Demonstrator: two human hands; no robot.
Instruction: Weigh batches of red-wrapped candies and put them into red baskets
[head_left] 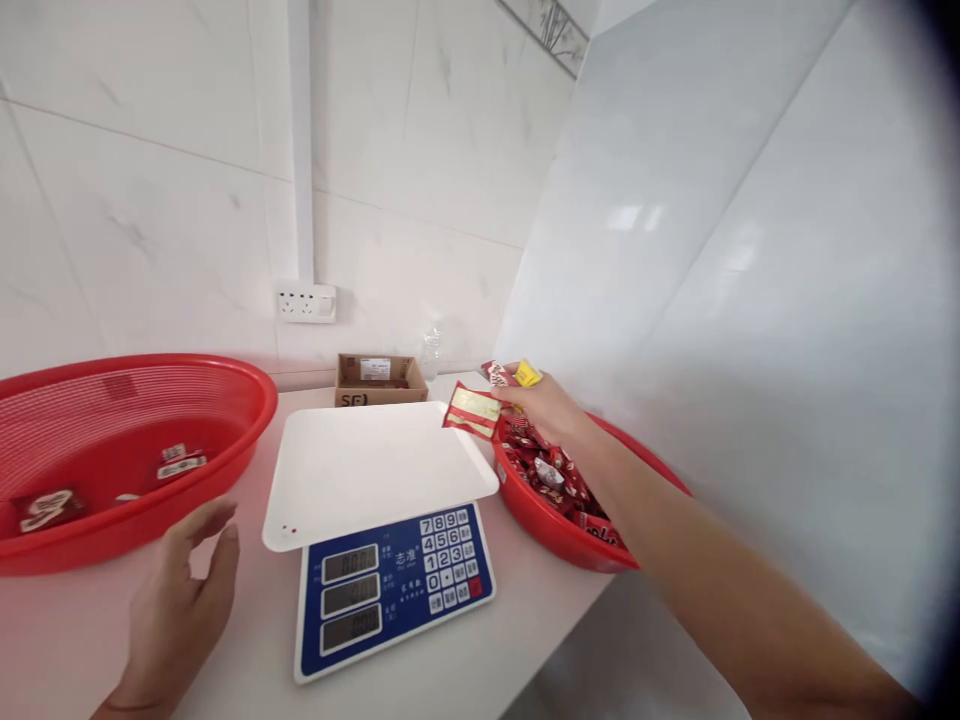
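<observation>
My right hand [546, 402] is closed on a few wrapped snack packets above the basket at the right. Among them are a red and cream packet [474, 410], which hangs toward the scale, and a yellow packet [528, 374]. Below it, the red basket [536, 535] is filled with mostly dark red wrapped snacks [551, 475]. My left hand [180, 600] holds nothing, its thumb and fingers apart, near the front of the red basket at the left [240, 450]. Between the hands stands a scale with a bare white pan [367, 465] and a blue keypad panel [405, 570].
A few snack packets [49, 510] lie in the left basket. Behind the scale are an open cardboard box [375, 395] and a clear plastic bottle [432, 350]. A wall socket [306, 301] is above the white table [255, 660]. A smooth wall panel [675, 250] rises close on the right.
</observation>
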